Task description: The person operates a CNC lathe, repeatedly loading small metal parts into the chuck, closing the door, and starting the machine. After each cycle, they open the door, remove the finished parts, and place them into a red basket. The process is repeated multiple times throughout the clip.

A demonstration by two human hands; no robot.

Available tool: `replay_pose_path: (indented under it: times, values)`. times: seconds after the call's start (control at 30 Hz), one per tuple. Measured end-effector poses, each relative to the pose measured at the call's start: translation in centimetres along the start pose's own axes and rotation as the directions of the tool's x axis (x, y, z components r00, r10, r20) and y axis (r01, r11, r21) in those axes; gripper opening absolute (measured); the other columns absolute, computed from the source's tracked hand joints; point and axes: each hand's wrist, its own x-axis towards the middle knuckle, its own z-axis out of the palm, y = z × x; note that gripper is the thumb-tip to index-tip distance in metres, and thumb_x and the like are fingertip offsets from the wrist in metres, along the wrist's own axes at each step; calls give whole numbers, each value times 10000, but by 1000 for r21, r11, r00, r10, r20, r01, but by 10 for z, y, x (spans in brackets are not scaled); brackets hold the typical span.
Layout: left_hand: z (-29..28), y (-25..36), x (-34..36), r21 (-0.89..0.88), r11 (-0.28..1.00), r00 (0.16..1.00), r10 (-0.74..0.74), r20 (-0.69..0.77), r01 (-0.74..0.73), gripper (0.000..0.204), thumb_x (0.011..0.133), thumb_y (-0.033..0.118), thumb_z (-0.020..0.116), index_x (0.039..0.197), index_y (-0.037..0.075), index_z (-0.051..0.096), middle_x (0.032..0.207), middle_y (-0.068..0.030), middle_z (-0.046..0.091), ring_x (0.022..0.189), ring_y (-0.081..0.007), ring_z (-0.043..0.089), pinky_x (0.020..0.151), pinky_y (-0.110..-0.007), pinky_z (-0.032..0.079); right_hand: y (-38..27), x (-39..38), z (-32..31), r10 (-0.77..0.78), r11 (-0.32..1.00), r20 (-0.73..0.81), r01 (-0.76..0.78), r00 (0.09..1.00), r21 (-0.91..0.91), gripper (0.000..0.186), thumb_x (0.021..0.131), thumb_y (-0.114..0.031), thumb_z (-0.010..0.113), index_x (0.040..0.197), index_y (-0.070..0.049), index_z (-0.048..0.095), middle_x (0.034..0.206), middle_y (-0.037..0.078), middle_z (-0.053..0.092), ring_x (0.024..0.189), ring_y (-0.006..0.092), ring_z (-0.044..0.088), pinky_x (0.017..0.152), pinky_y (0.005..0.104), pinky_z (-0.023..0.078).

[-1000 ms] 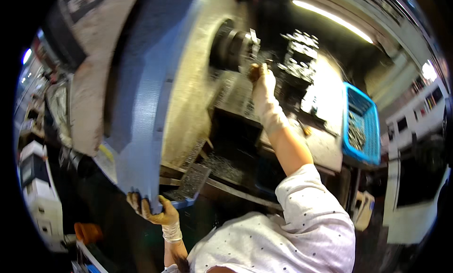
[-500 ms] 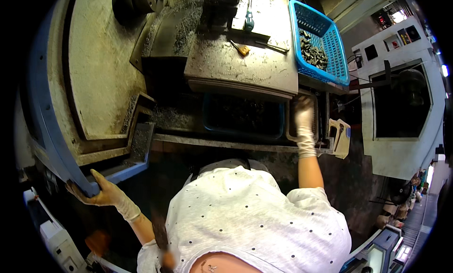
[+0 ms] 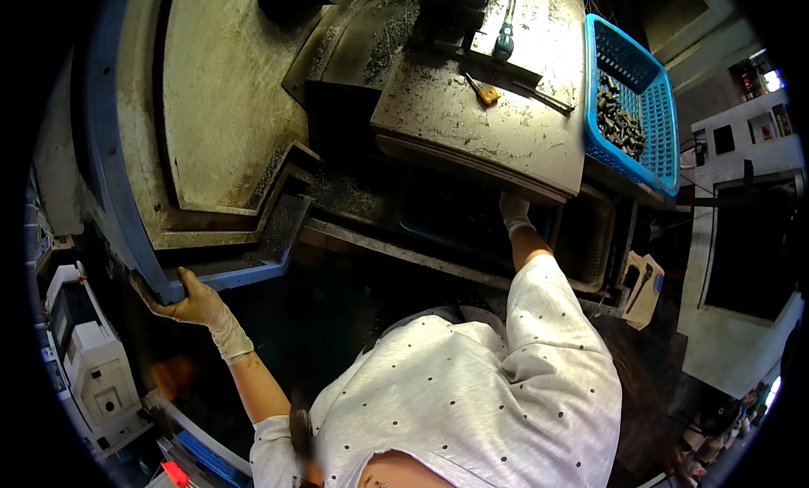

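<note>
My left hand, in a pale glove, is closed round the lower corner of the blue-edged machine door, thumb in front. My right hand, also gloved, reaches under the front lip of the chip-strewn metal cover. Its fingers are hidden there, so what they hold does not show. Below that lip, near the right wrist, sits a dark blue basket in deep shadow. To the right of my forearm is a shallow brownish tray.
On the cover lie a screwdriver, a small yellow-handled tool and a thin metal rod. A bright blue basket of small metal parts stands right. A pale machine is beyond it.
My right hand has moved left from the brownish tray to under the cover's lip. My left hand stays on the door edge. The whole view has shifted and tilted.
</note>
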Motion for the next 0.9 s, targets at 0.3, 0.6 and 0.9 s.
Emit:
replay_pose_path:
  times: [0.3, 0.6, 0.9]
  values:
    - [0, 8, -5, -59, 998, 999, 15, -36, -17, 548, 606, -14, 504, 1089, -62, 249, 1120, -174, 315, 1033, -281, 331, 882, -362, 234, -60, -33, -65, -90, -40, 789, -793, 608, 607, 235, 755, -210, 411, 955, -93, 450, 761, 67, 506, 585, 108, 448, 482, 212, 358]
    - [7, 21, 6, -163, 978, 991, 130, -36, -134, 457, 605, -33, 461, 1039, -37, 316, 1112, -193, 328, 1043, -320, 313, 879, -398, 220, -286, 93, -204, -678, -96, 149, -288, 719, 953, 278, 749, -231, 476, 888, 9, 484, 756, 65, 530, 664, 104, 462, 564, 216, 379]
    - [3, 18, 2, -151, 981, 991, 117, -62, -125, 443, 605, -73, 427, 1023, 3, 301, 1075, -172, 358, 1023, -359, 322, 862, -462, 220, -298, 307, -133, 137, 227, -103, 70, 985, 971, 206, 726, -180, 448, 688, 8, 523, 581, 44, 519, 472, 126, 455, 449, 240, 370]
